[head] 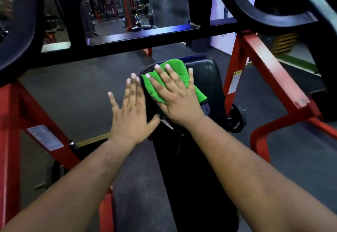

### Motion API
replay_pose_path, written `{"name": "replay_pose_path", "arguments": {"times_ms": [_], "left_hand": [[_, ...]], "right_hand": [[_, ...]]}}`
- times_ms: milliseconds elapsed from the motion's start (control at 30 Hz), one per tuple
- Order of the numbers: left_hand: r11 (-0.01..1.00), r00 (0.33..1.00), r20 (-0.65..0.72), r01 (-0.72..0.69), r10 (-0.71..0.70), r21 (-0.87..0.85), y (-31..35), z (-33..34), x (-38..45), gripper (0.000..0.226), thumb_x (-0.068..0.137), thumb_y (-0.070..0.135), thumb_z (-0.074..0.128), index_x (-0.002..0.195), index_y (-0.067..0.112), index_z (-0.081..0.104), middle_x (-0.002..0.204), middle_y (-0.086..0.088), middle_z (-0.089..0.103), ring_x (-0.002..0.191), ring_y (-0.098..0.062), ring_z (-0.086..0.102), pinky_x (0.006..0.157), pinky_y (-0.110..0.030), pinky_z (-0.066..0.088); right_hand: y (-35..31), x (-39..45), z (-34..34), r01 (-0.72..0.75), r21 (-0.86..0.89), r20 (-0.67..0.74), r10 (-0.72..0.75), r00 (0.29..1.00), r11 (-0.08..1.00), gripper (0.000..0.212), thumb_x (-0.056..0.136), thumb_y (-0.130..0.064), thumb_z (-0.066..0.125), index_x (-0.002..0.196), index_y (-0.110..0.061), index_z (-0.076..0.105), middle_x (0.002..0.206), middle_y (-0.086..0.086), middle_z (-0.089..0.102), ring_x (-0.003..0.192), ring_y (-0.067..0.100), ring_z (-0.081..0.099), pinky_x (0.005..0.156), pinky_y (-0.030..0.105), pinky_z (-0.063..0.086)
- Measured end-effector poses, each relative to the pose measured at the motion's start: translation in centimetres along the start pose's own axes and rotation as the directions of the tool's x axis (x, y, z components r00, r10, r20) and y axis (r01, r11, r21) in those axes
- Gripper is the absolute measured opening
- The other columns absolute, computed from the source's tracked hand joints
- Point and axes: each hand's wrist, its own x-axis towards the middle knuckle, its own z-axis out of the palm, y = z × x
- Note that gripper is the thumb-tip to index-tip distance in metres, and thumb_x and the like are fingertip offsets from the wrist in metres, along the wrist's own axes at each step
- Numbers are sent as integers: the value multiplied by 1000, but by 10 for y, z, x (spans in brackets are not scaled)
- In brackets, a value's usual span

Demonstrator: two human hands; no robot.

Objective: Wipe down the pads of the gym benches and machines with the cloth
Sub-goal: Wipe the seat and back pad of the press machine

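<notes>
Green cloth (165, 78) is being pressed flat onto the black pad (209, 78) by the right hand (175, 95), fingers spread; the left hand (131, 109), open-fingered, is bracing the pad's left edge. Wiping nearward likely follows.

Label (45, 137) on left red frame, sticker (235, 81) on right strut, both unreadable

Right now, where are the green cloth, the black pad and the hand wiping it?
green cloth (174, 63): head view, its far folded edge.
black pad (209, 73): head view, bare top right of cloth.
right hand (175, 95): head view, its back.
</notes>
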Motion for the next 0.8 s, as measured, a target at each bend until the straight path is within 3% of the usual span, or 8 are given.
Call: {"name": "replay_pose_path", "arguments": {"times_ms": [67, 167, 300, 367, 500, 600, 700, 800], "left_hand": [[996, 998, 0, -64, 64, 58, -1, -2, 3, 108, 92, 64, 41, 153, 12, -31, 162, -1, -36, 152, -16, -27, 118, -69, -10], [994, 996, -3, -92, 93, 58, -1, -1, 3, 101, 93, 63, 34, 154, 13, -30, 163, -1, -35, 153, -15, -24, 119, -67, -10], [996, 997, 12, -72, 71, 59, 2, 3, 3, 105, 84, 68, 30, 160, 4, -7, 169, -17, -6, 157, -26, 6, 121, -66, -5], [995, 997, 2, -75, 75, 71, 0, 2, 3, 108, 87, 68, 38, 159, 4, -10, 169, -17, -5, 157, -25, 10, 121, -65, -7], [993, 995, 15, -103, 102, 58, -1, -6, 2, 110, 94, 62, 43, 150, 11, -35, 162, -2, -35, 154, -16, -19, 121, -62, -13], [986, 996, 8, -95, 94, 140, 4, -6, 2, 101, 93, 62, 32, 154, 9, -29, 163, -7, -34, 154, -19, -21, 118, -68, -10], [969, 986, -60, -139, 154, 203, 10, -1, 1, 96, 89, 56, 34, 160, 7, -7, 168, -10, -18, 156, -21, -11, 118, -71, -4], [923, 952, -91, -258, 294, 285, 18, 8, 2, 91, 89, 52, 36, 161, 6, 5, 170, -12, -8, 157, -22, -5, 119, -71, -1]], "right_hand": [[42, -6, 5, -202, 54, -38, 204, 978, 978, 63, 96, -47, 51, 155, -31, 39, 166, 3, 30, 155, 25, 23, 114, 74, 15], [60, -5, 2, -602, 216, 0, 616, 787, 769, 61, 98, -49, 41, 156, -29, 36, 168, 4, 25, 156, 27, 15, 115, 72, 21], [-31, 6, -3, -270, 176, 29, 269, 963, 947, 67, 92, -43, 47, 157, -35, 33, 167, 1, 26, 155, 24, 18, 118, 64, 18], [-11, 5, -4, -107, 133, 30, 104, 994, 985, 68, 91, -43, 50, 157, -36, 33, 167, -3, 28, 155, 20, 22, 120, 60, 19], [90, -5, -5, -401, 52, 16, 401, 916, 915, 59, 102, -47, 39, 158, -33, 29, 168, -1, 26, 156, 23, 17, 120, 65, 17], [59, -25, 2, -556, 151, 16, 560, 828, 817, 61, 103, -46, 37, 161, -33, 21, 170, 1, 17, 157, 25, 8, 120, 64, 18], [-8, -84, 7, -402, 157, 98, 391, 915, 902, 71, 96, -39, 46, 161, -34, 19, 171, 2, 15, 158, 26, 7, 119, 63, 21], [28, -73, 5, -234, 71, 46, 231, 972, 970, 70, 95, -39, 50, 160, -34, 24, 169, 3, 21, 156, 26, 16, 119, 65, 20]]}}
